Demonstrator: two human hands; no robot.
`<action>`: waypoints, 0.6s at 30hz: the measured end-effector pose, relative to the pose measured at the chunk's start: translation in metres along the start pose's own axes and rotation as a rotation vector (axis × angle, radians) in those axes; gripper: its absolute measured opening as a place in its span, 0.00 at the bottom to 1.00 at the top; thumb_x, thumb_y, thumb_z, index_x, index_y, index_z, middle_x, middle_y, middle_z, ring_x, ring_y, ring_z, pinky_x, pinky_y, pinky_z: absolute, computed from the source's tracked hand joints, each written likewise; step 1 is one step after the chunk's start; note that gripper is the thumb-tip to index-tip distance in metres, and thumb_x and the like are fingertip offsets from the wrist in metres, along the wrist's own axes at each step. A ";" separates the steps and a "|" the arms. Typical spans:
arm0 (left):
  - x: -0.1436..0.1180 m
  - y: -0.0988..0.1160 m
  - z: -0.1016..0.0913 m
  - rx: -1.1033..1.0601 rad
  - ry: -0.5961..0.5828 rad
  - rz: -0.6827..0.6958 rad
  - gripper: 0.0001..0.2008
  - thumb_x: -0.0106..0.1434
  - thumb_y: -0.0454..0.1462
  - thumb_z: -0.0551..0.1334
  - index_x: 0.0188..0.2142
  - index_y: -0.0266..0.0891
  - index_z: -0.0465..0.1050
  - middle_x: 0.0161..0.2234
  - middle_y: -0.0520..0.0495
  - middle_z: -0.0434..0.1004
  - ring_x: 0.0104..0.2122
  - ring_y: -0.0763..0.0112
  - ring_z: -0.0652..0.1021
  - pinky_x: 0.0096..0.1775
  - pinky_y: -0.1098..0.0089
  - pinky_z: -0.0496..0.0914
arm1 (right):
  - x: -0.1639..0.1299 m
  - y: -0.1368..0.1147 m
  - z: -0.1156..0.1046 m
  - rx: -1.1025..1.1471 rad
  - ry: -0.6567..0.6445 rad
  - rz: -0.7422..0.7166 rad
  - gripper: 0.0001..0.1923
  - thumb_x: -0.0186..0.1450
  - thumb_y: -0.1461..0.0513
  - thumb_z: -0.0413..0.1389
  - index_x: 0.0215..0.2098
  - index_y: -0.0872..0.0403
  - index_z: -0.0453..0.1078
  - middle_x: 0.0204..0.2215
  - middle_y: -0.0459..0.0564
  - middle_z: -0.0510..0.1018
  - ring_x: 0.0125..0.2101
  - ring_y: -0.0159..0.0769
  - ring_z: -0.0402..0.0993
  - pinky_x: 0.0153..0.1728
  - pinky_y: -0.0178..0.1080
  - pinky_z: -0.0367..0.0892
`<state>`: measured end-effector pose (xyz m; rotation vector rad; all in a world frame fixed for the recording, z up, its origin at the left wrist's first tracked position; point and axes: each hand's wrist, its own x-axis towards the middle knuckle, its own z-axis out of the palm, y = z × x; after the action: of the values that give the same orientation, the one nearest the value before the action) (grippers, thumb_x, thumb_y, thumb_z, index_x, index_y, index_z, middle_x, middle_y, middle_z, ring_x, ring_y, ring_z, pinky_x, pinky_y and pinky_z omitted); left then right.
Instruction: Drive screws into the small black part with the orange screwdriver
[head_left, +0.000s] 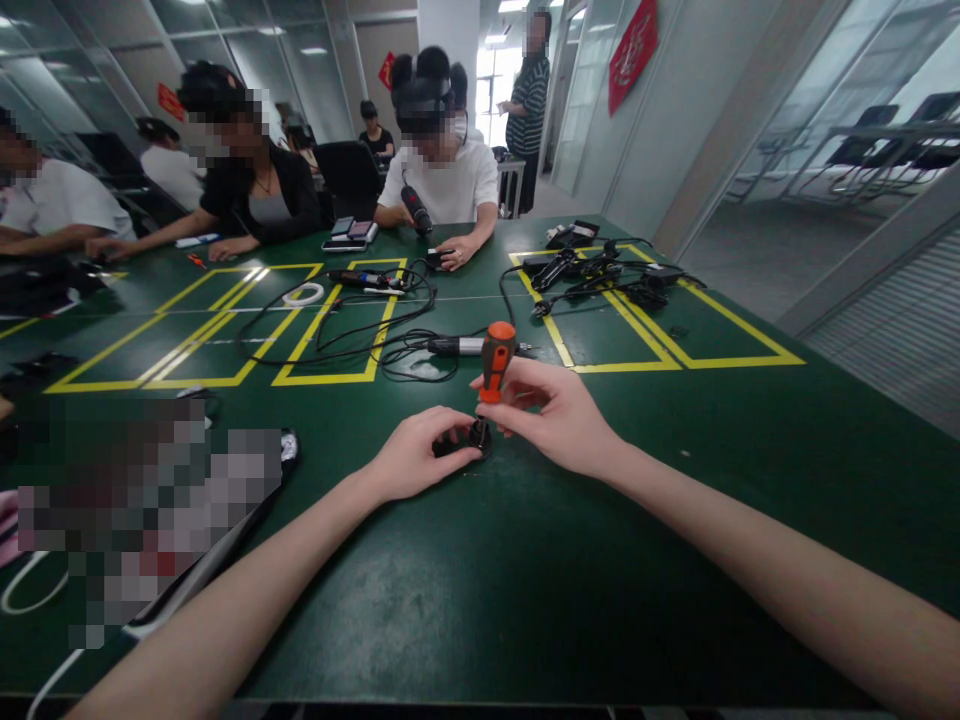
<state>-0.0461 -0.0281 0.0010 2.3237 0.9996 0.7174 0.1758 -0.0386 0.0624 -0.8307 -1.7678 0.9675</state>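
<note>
Desk point(420, 620): dark green, scuffed near the front, marked with yellow tape rectangles point(325, 381). On it, mid-front: small round black part point(482, 440), pinched between thumb and fingers of the left hand point(420, 450). Orange-and-grey screwdriver point(498, 362), upright, grasped low by the right hand point(559, 405), its tip at the part. Beyond: silver-and-black corded tool point(465, 347); white ring point(303, 294); at right, a heap of black cables point(592, 268). Room: seated co-workers, one in a white shirt point(457, 185) holding a black power tool point(416, 208); glass partitions; red wall hanging point(634, 55); black chairs point(862, 148) behind glass at right.
</note>
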 end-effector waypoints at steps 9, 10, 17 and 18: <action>0.000 0.000 0.000 -0.008 -0.002 0.000 0.13 0.68 0.43 0.68 0.48 0.39 0.78 0.38 0.47 0.80 0.35 0.69 0.77 0.39 0.69 0.73 | -0.002 0.000 -0.003 0.050 0.016 0.024 0.21 0.61 0.57 0.70 0.51 0.53 0.78 0.32 0.47 0.84 0.26 0.34 0.79 0.30 0.38 0.76; 0.000 0.000 0.000 -0.007 -0.001 -0.004 0.13 0.68 0.44 0.68 0.48 0.39 0.78 0.38 0.47 0.80 0.35 0.68 0.77 0.39 0.68 0.73 | -0.002 0.000 -0.003 0.049 0.007 0.028 0.21 0.62 0.56 0.69 0.52 0.53 0.77 0.32 0.48 0.85 0.26 0.34 0.79 0.30 0.38 0.76; 0.002 0.003 -0.002 0.008 -0.024 -0.017 0.13 0.68 0.45 0.68 0.46 0.39 0.78 0.37 0.48 0.79 0.35 0.68 0.76 0.39 0.68 0.73 | -0.001 -0.008 -0.003 -0.040 -0.045 0.003 0.12 0.64 0.54 0.68 0.37 0.54 0.82 0.30 0.49 0.83 0.24 0.32 0.73 0.27 0.36 0.72; 0.002 0.003 -0.002 0.005 -0.025 -0.017 0.13 0.68 0.45 0.68 0.46 0.39 0.78 0.37 0.48 0.79 0.35 0.68 0.76 0.39 0.68 0.73 | 0.000 -0.008 -0.004 -0.054 -0.042 0.001 0.12 0.64 0.53 0.68 0.37 0.54 0.83 0.29 0.48 0.82 0.23 0.32 0.73 0.26 0.36 0.71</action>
<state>-0.0445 -0.0276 0.0045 2.3204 1.0101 0.6781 0.1785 -0.0414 0.0703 -0.8506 -1.8366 0.9471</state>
